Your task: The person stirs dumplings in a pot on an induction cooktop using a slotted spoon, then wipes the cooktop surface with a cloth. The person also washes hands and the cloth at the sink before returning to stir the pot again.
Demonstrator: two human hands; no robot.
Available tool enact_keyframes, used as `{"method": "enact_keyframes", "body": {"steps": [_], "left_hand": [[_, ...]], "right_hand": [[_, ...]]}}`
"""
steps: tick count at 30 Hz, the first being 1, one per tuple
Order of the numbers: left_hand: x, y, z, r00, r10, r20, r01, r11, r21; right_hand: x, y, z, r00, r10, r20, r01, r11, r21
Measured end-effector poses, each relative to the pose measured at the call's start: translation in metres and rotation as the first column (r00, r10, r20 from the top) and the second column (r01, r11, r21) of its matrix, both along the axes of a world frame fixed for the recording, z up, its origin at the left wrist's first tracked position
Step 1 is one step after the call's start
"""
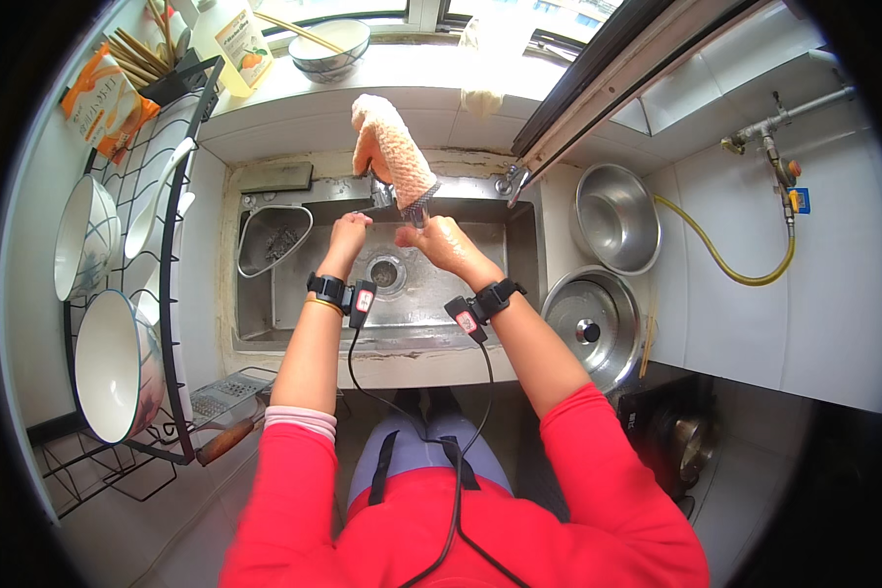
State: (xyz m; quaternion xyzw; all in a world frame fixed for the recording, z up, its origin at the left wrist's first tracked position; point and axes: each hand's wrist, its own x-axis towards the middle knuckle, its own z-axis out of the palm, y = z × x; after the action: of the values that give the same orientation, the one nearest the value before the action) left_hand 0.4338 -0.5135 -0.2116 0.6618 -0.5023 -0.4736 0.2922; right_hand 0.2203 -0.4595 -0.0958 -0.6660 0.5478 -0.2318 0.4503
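Observation:
An orange textured cloth (393,143) with a dark checked edge drapes over the chrome faucet (381,195) at the back of the stainless-steel sink (448,287). My right hand (445,244), wet with drops on its back, is at the spout end just below the cloth. Whether it grips the spout is not clear. To the left, my left hand (348,239) has its fingers curled beside the faucet's base. Its fingertips are near a thin dark part there, and I cannot tell whether they hold it. Below and between both hands lies the drain (386,275).
A triangular strainer basket (275,241) with dark scraps sits in the sink's left corner. Metal basins (617,219) and a lidded pot (592,323) stand at right. On the left, a black wire rack (167,257) holds bowls (110,367). A grater (224,400) lies below.

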Motion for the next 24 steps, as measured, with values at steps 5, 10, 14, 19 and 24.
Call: {"method": "enact_keyframes", "body": {"steps": [5, 10, 14, 19, 24], "left_hand": [[0.011, -0.010, -0.014, 0.996, -0.039, 0.079, 0.046, 0.995, -0.087], [0.009, -0.016, 0.006, 0.967, -0.035, 0.252, 0.126, 0.927, -0.353], [-0.002, -0.014, 0.021, 0.948, -0.020, 0.318, 0.114, 0.954, -0.279], [-0.033, 0.054, 0.019, 0.870, 0.144, 0.471, 0.041, 0.932, -0.360], [-0.053, 0.098, 0.031, 0.804, 0.079, 0.589, 0.092, 0.963, -0.254]], "right_hand": [[-0.009, 0.016, 0.013, 0.991, -0.044, -0.128, 0.025, 0.988, -0.151], [-0.004, 0.031, 0.014, 0.993, -0.094, 0.067, 0.107, 0.968, -0.229], [-0.008, 0.043, -0.006, 0.997, -0.077, 0.015, 0.078, 0.945, -0.319], [-0.008, 0.063, -0.072, 0.946, -0.114, -0.303, 0.108, 0.993, -0.036], [-0.009, 0.088, -0.106, 0.824, -0.195, -0.532, 0.140, 0.980, -0.142]]}}
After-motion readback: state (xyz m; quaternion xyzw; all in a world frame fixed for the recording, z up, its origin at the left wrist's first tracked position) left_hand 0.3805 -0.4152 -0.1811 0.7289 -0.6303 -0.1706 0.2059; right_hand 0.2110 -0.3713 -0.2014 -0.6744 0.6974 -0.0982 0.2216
